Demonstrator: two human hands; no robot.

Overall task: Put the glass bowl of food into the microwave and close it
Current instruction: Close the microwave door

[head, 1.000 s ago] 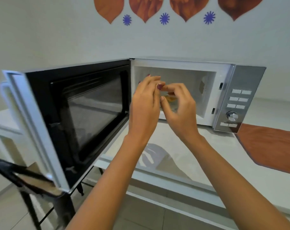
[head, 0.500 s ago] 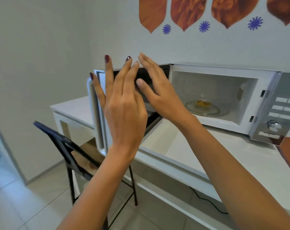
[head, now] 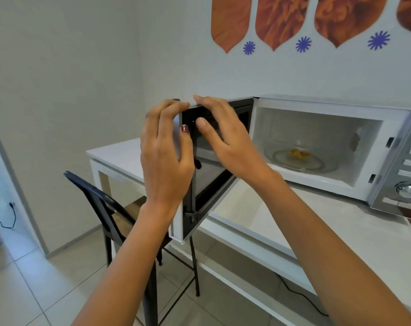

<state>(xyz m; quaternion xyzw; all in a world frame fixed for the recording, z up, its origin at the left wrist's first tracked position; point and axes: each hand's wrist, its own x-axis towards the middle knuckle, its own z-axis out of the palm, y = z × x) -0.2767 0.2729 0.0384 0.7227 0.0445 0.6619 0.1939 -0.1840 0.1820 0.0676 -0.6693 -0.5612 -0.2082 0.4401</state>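
The white microwave (head: 336, 102) stands on the counter with its cavity open. The glass bowl of food (head: 298, 154) sits on the turntable inside, with yellowish food at its middle. The microwave door (head: 213, 184) is swung out to the left, black on its inner face. My left hand (head: 164, 156) is wrapped over the door's outer free edge, thumb on the inner side. My right hand (head: 225, 135) lies flat on the door's top edge and inner face, fingers spread.
The control panel (head: 409, 177) with buttons and a dial is at the right. A black chair (head: 119, 208) stands under the white counter (head: 317, 227) below the door. A cable lies on the tiled floor (head: 23, 278) at far left.
Both hands left the bowl inside the cavity and moved left to the door. They now touch the door's edge, and my view has shifted left.
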